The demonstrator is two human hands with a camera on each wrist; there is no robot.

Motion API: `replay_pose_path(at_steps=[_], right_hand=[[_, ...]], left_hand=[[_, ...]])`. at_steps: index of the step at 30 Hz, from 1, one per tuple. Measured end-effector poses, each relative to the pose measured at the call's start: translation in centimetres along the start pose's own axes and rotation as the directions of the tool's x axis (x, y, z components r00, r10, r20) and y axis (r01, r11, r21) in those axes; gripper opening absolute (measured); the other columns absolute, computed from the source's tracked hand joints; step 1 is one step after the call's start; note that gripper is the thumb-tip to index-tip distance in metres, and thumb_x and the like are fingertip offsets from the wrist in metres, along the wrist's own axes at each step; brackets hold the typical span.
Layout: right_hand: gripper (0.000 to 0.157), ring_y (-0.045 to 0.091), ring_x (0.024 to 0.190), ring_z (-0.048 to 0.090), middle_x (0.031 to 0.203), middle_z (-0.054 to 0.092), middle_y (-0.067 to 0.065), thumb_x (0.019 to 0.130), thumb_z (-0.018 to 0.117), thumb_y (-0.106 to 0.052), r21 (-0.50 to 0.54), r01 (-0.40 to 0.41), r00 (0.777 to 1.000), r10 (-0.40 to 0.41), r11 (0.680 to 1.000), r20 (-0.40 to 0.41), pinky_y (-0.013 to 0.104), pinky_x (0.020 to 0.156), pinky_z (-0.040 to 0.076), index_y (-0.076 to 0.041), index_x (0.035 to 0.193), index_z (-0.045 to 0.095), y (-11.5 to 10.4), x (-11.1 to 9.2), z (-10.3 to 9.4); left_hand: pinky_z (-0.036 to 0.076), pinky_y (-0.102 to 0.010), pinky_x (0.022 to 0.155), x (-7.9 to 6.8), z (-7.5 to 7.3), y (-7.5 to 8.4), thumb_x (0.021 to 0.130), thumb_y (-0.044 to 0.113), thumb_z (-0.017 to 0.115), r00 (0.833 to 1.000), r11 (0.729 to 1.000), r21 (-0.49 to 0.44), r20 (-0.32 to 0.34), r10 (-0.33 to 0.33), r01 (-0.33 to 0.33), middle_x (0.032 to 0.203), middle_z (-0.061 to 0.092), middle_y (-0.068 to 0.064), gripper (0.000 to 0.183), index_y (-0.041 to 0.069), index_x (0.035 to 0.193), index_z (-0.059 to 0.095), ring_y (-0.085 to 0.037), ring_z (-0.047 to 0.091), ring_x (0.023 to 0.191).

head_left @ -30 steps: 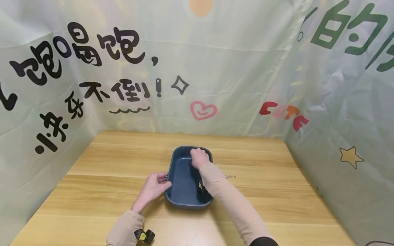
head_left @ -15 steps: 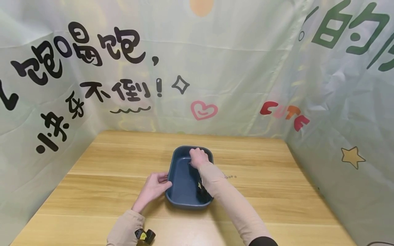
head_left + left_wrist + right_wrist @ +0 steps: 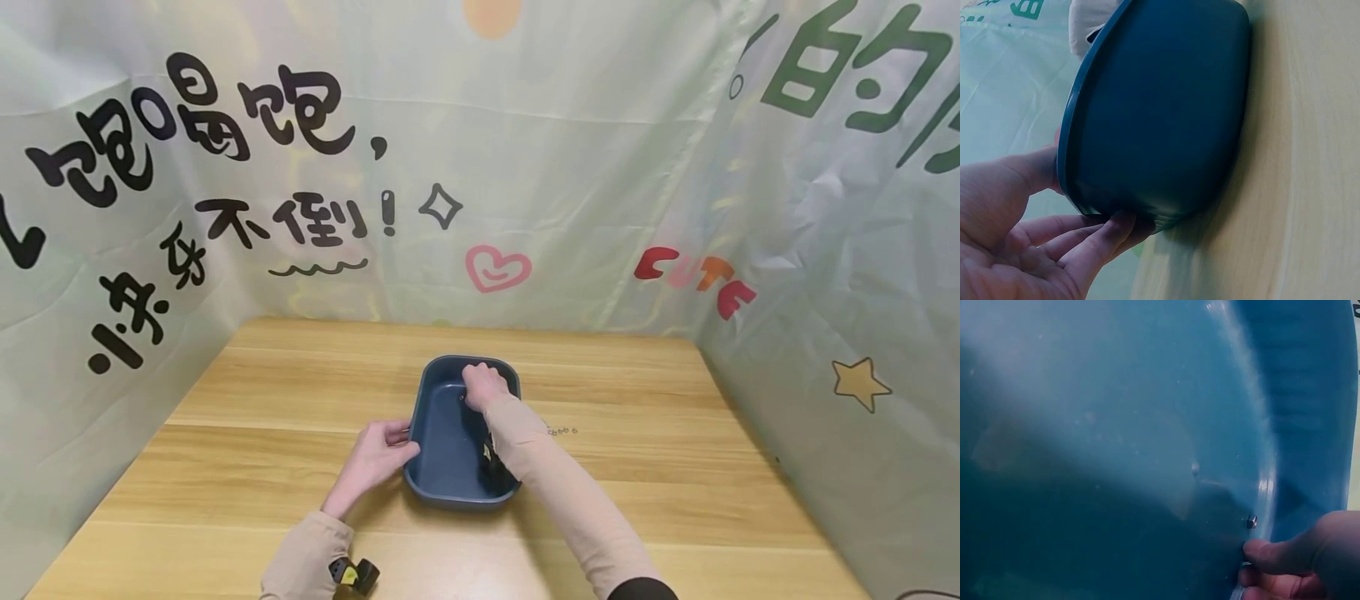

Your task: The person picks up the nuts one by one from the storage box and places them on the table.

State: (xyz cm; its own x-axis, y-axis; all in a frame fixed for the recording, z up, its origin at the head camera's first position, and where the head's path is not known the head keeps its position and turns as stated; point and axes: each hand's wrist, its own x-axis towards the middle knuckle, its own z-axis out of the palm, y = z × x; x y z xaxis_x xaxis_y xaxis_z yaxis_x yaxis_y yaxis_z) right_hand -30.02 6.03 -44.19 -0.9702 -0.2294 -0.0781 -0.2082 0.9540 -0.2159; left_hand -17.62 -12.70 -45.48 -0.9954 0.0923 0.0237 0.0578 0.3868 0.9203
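One wooden desk (image 3: 300,400), one dark blue basin (image 3: 450,467) standing on it, two hands busy there.

Little has shifted over the past second, suggesting fine fingerwork rather than carrying. A right sleeve (image 3: 577,500) hides part of the basin's wall. The left hand (image 3: 377,454) grips the left rim; the right hand (image 3: 486,385) reaches inside toward the far end, digits close together, though cropping leaves any pinch impossible to tell. Just beside them lies a small metal piece (image 3: 1252,522); tiny rings (image 3: 564,432) beyond the sleeve defy identification.
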Motion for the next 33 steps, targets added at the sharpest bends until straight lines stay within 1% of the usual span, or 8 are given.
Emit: replay_pose_path(at_steps=[5, 10, 15, 18, 20, 23, 28, 33], right_hand=[[0.009, 0.031, 0.087, 0.063, 0.104, 0.068, 0.018, 0.090, 0.066, -0.004, 0.022, 0.002, 1.000, -0.002, 1.000, 0.009, 0.045, 0.072, 0.057, -0.003, 0.098, 0.069, 0.1, 0.0, 0.0], [0.005, 0.030, 0.083, 0.062, 0.097, 0.067, 0.017, 0.088, 0.070, -0.005, 0.044, 0.027, 0.999, -0.026, 0.999, -0.029, 0.044, 0.069, 0.057, -0.004, 0.091, 0.067, 0.3, 0.0, 0.0], [0.013, 0.027, 0.075, 0.060, 0.082, 0.063, 0.011, 0.086, 0.074, -0.008, 0.064, 0.060, 0.997, -0.057, 0.996, -0.051, 0.040, 0.064, 0.055, -0.006, 0.079, 0.063, 0.4, -0.2, -0.3], [0.018, 0.024, 0.070, 0.057, 0.075, 0.060, 0.006, 0.087, 0.072, -0.007, 0.078, 0.065, 0.998, -0.062, 0.995, -0.032, 0.035, 0.060, 0.051, -0.009, 0.072, 0.061, 0.5, -0.4, -0.4], [0.021, 0.022, 0.066, 0.057, 0.072, 0.059, 0.005, 0.088, 0.068, -0.004, 0.088, 0.068, 0.998, -0.067, 0.994, -0.021, 0.033, 0.057, 0.048, -0.009, 0.069, 0.062, 0.5, -0.5, -0.5], [0.021, 0.022, 0.068, 0.056, 0.074, 0.060, 0.006, 0.088, 0.064, 0.000, 0.102, 0.073, 0.997, -0.071, 0.992, -0.016, 0.031, 0.058, 0.047, -0.009, 0.070, 0.064, 0.5, -0.8, -0.8], [0.016, 0.022, 0.073, 0.059, 0.083, 0.066, 0.007, 0.084, 0.065, 0.004, 0.136, 0.081, 0.997, -0.077, 0.987, -0.031, 0.032, 0.062, 0.052, -0.009, 0.076, 0.069, 0.3, -1.2, -1.6], [0.018, 0.025, 0.074, 0.063, 0.085, 0.071, 0.008, 0.081, 0.064, 0.007, 0.141, 0.109, 0.993, -0.102, 0.984, -0.059, 0.034, 0.065, 0.056, -0.008, 0.075, 0.072, 0.2, -1.6, -2.2]], left_hand=[[0.062, -0.045, 0.094, 0.0, 0.1, -0.1, 0.084, -0.001, 0.066, 1.000, 1.000, -0.005, 0.000, 0.001, -0.001, 0.117, 0.070, -0.031, 0.043, -0.014, 0.125, 0.062, -0.041, 0.072, 0.107], [0.062, -0.045, 0.093, -0.1, 0.1, 0.0, 0.083, -0.001, 0.066, 1.000, 1.000, -0.005, -0.002, 0.002, -0.002, 0.117, 0.070, -0.032, 0.043, -0.015, 0.124, 0.062, -0.042, 0.072, 0.107], [0.062, -0.045, 0.094, -0.1, 0.1, 0.1, 0.083, -0.001, 0.066, 1.000, 1.000, 0.005, -0.011, 0.009, -0.009, 0.116, 0.070, -0.032, 0.043, -0.015, 0.123, 0.063, -0.042, 0.072, 0.106], [0.061, -0.045, 0.094, -0.1, 0.1, 0.1, 0.083, 0.000, 0.066, 1.000, 1.000, 0.008, -0.010, 0.008, -0.007, 0.116, 0.070, -0.031, 0.043, -0.015, 0.124, 0.063, -0.041, 0.072, 0.107], [0.061, -0.045, 0.094, -0.1, 0.1, 0.1, 0.083, 0.000, 0.066, 1.000, 1.000, 0.009, -0.006, 0.007, -0.007, 0.116, 0.070, -0.032, 0.043, -0.015, 0.124, 0.062, -0.041, 0.072, 0.107], [0.061, -0.045, 0.095, -0.1, 0.1, 0.1, 0.084, 0.000, 0.066, 1.000, 1.000, 0.008, 0.000, 0.003, -0.003, 0.117, 0.070, -0.031, 0.043, -0.015, 0.124, 0.062, -0.041, 0.072, 0.108], [0.061, -0.045, 0.094, -0.1, 0.0, 0.1, 0.084, 0.000, 0.066, 1.000, 1.000, 0.009, 0.000, 0.010, -0.010, 0.116, 0.070, -0.032, 0.043, -0.015, 0.124, 0.062, -0.042, 0.072, 0.107], [0.061, -0.045, 0.094, -0.1, 0.1, 0.1, 0.084, -0.001, 0.066, 1.000, 1.000, 0.009, -0.003, 0.006, -0.006, 0.116, 0.070, -0.032, 0.043, -0.016, 0.124, 0.062, -0.042, 0.072, 0.107]])
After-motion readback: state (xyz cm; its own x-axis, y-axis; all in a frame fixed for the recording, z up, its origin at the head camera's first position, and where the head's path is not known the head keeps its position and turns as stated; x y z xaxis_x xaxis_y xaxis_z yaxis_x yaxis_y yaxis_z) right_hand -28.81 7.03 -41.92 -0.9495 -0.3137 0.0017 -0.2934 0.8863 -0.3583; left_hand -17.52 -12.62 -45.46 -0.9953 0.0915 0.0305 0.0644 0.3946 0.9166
